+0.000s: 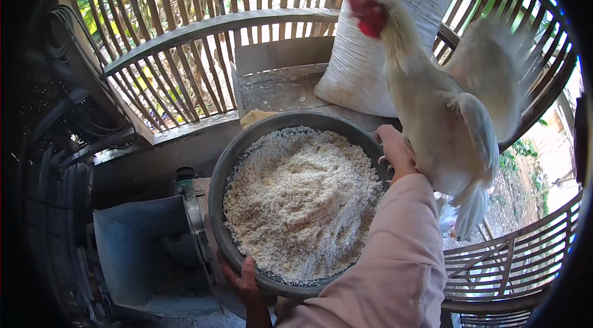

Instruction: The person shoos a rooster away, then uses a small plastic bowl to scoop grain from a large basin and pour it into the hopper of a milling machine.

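A wide dark basin (217,223) is heaped with pale, crumbly grated or ground meal (302,198). My left hand (246,283) grips its near-left rim, thumb on the outer edge and the other fingers partly hidden beneath. On the far-right rim, my right hand (397,147) has its fingers bent over the edge. A white rooster (426,96) with a red comb is right up against my right wrist and forearm; whether it perches on the arm I cannot tell. Behind it is a blurred, pale feathered shape (491,65), perhaps another bird or a wing.
Left of the basin stands a machine with an open metal hopper (145,254). A full white sack (364,62) rests on a wooden ledge (278,90) behind. Slatted railing (185,37) curves around the back and right. Cables (62,31) hang at the far left.
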Demonstrator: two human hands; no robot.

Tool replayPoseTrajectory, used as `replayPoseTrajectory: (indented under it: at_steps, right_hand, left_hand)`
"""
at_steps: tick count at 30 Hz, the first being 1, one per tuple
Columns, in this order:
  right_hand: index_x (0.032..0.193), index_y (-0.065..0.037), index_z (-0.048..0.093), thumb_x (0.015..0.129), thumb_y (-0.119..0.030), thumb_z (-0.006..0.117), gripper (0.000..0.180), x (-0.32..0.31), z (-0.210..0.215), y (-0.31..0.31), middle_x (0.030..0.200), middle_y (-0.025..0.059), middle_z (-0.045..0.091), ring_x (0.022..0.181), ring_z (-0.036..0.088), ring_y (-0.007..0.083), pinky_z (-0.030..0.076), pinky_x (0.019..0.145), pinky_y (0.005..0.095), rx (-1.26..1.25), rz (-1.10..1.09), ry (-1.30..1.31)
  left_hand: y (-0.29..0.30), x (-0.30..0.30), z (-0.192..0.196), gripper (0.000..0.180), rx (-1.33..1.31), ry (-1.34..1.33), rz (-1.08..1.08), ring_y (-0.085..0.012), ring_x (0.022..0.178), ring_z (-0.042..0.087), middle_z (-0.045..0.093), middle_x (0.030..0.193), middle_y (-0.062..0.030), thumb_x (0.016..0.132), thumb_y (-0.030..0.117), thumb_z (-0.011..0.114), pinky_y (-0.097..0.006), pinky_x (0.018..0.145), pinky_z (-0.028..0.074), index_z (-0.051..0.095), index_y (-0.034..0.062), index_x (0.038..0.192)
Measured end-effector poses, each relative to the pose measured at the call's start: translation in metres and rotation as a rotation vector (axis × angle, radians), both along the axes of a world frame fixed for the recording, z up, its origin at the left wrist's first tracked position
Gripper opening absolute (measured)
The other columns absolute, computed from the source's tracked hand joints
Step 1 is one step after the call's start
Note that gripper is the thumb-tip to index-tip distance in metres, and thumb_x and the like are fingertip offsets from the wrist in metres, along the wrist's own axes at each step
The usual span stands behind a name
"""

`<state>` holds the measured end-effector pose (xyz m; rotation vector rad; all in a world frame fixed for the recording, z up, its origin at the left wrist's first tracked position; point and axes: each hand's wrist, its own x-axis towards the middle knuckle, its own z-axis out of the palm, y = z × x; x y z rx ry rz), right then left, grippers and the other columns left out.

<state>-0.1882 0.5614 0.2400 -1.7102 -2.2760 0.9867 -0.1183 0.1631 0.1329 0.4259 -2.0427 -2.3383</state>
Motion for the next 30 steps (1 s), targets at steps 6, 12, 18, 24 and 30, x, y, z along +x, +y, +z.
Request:
replayPoseTrajectory:
  at_steps: [6, 12, 18, 24, 30]
  right_hand:
    - [0.098, -0.003, 0.066, 0.085, -0.043, 0.056, 0.043, -0.091, -0.018, 0.052, 0.096, 0.0146, 0.064, 0.074, 0.061, 0.0246, 0.048, 0.071, 0.0356, 0.261, 0.291, -0.029]
    - [0.103, -0.002, 0.064, 0.09, -0.039, 0.056, 0.041, -0.186, -0.026, 0.019, 0.097, 0.0128, 0.065, 0.083, 0.061, 0.0252, 0.048, 0.079, 0.0364, 0.496, 0.669, -0.016]
    - [0.108, 0.0, 0.063, 0.094, -0.035, 0.055, 0.039, -0.201, -0.05, -0.074, 0.099, 0.011, 0.065, 0.093, 0.06, 0.0258, 0.048, 0.087, 0.0372, 0.486, 0.89, 0.109]
    - [0.124, -0.006, 0.059, 0.095, -0.044, 0.054, 0.048, -0.163, 0.033, -0.189, 0.119, 0.0166, 0.064, 0.113, 0.058, 0.0294, 0.044, 0.098, 0.0415, -0.033, 1.204, 0.973]
    - [0.138, -0.006, 0.046, 0.094, -0.042, 0.058, 0.059, -0.202, 0.106, -0.172, 0.134, 0.0163, 0.052, 0.127, 0.046, 0.0273, 0.033, 0.108, 0.0389, 0.31, 0.724, 1.263]
  left_hand:
    - [-0.003, 0.002, -0.015, 0.072, -0.013, -0.015, -0.005, -0.0289, 0.139, 0.031, 0.032, 0.151, -0.0187, 0.086, 0.014, 0.061, -0.038, 0.115, 0.02, 0.03, -0.0025, 0.148]
    - [0.001, -0.008, -0.012, 0.065, -0.096, 0.138, 0.017, -0.0296, 0.138, 0.033, 0.032, 0.151, -0.0199, 0.088, 0.012, 0.06, -0.038, 0.115, 0.023, 0.035, -0.0033, 0.146]
    - [0.003, -0.023, -0.005, 0.067, -0.154, 0.359, -0.037, -0.0319, 0.137, 0.036, 0.034, 0.151, -0.0214, 0.087, 0.0, 0.057, -0.038, 0.115, 0.025, 0.03, -0.0028, 0.148]
    - [-0.022, -0.035, 0.021, 0.067, -0.134, 0.656, -0.079, -0.0311, 0.141, 0.034, 0.033, 0.153, -0.0221, 0.09, 0.003, 0.054, -0.038, 0.116, 0.022, 0.025, -0.0012, 0.151]
    - [-0.031, -0.037, 0.127, 0.072, 0.074, 0.78, -0.254, -0.0299, 0.147, 0.021, 0.025, 0.156, -0.0216, 0.096, 0.026, 0.06, -0.04, 0.119, 0.014, 0.023, -0.0026, 0.151]
